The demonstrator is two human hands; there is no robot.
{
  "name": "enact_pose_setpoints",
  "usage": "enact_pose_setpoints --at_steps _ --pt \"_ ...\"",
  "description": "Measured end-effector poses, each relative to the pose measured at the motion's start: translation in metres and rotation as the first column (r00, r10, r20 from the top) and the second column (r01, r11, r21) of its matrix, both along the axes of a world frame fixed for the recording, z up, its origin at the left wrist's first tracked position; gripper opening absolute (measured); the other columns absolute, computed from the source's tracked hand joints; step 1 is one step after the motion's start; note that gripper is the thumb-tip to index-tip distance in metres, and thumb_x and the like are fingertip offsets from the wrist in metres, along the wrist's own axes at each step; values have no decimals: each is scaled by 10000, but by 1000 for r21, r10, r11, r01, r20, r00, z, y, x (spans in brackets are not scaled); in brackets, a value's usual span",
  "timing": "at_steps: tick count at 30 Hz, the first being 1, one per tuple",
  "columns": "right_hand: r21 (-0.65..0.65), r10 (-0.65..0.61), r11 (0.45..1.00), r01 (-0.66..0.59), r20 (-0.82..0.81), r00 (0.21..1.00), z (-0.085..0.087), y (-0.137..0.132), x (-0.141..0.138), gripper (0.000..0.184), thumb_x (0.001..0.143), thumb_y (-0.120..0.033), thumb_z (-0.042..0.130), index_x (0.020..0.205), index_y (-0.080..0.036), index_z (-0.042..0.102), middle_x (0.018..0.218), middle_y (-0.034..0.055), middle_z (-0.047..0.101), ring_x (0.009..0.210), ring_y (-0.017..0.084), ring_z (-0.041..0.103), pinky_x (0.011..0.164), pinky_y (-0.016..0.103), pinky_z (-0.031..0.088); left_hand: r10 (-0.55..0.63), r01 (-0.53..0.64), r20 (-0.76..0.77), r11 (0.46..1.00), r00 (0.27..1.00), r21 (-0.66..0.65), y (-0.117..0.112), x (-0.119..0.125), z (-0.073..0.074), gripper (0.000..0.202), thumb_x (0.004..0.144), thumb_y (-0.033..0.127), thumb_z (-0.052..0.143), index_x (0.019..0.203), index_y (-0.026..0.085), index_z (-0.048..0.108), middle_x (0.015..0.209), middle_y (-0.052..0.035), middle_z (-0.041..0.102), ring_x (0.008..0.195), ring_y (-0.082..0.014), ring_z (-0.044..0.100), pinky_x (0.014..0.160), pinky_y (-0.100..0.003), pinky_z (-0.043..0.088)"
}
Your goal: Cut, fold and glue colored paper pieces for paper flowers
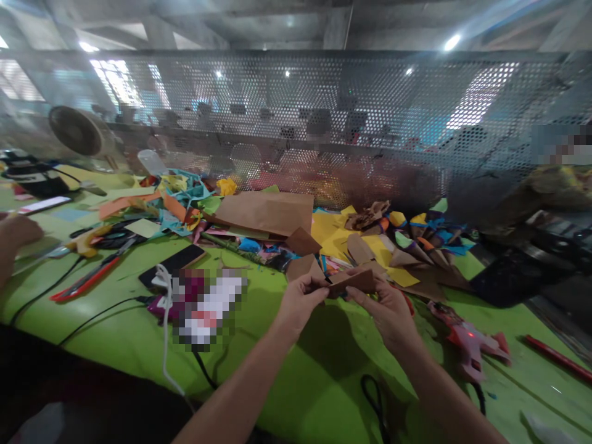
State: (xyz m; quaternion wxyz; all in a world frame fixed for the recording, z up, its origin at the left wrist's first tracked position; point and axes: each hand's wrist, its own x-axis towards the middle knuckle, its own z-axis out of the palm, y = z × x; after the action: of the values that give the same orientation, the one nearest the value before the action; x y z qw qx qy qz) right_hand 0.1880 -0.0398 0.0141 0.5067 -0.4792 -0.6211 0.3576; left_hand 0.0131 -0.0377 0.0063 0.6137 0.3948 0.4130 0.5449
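My left hand (300, 302) and my right hand (387, 308) are raised over the green table (296, 382), both pinching one small folded piece of brown paper (354, 282) between them. The left fingers grip its left end, the right fingers its lower right edge. Just behind it lie more brown paper pieces (305, 266) and yellow sheets (333, 237).
A heap of coloured paper scraps and cones (416, 237) fills the back of the table under a perforated metal screen. A large brown sheet (268, 213), a black phone (173, 264), red-handled scissors (87, 277), a pink glue gun (469, 342) and cables lie around. Another person's hand (16, 234) rests at far left.
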Motion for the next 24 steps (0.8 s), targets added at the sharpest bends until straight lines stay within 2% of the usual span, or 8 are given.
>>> enact_pose_setpoints --at_steps 4,9,16,24 --pt "0 -11 1000 11 -39 999 1 1 1 215 780 -402 733 945 -265 745 1068 61 717 1052 296 632 990 492 459 -4 4 25 1000 1000 -11 0 -2 0 204 591 288 767 722 157 681 682 -38 703 619 -132 606 565 -218 398" --pt "18 -29 999 30 -76 997 2 2 3 186 782 -389 732 928 -275 747 1062 49 717 1048 295 632 995 492 462 -4 4 -1 1000 1000 4 0 -4 0 212 606 323 768 699 154 680 667 -28 694 569 -108 553 556 -215 389" --pt "63 -55 996 55 -9 998 7 -1 2 172 780 -384 731 913 -278 755 1067 61 700 1074 306 607 999 507 443 -61 61 -10 998 998 28 -3 -6 -2 187 685 340 709 700 156 678 651 -28 693 564 -103 520 575 -220 377" --pt "99 -59 994 54 50 997 10 -3 1 176 780 -364 725 916 -254 748 1055 65 698 1056 292 611 973 484 457 -64 65 36 998 997 -23 -3 -5 0 183 656 326 712 679 157 643 616 -34 694 538 -100 495 548 -213 343"
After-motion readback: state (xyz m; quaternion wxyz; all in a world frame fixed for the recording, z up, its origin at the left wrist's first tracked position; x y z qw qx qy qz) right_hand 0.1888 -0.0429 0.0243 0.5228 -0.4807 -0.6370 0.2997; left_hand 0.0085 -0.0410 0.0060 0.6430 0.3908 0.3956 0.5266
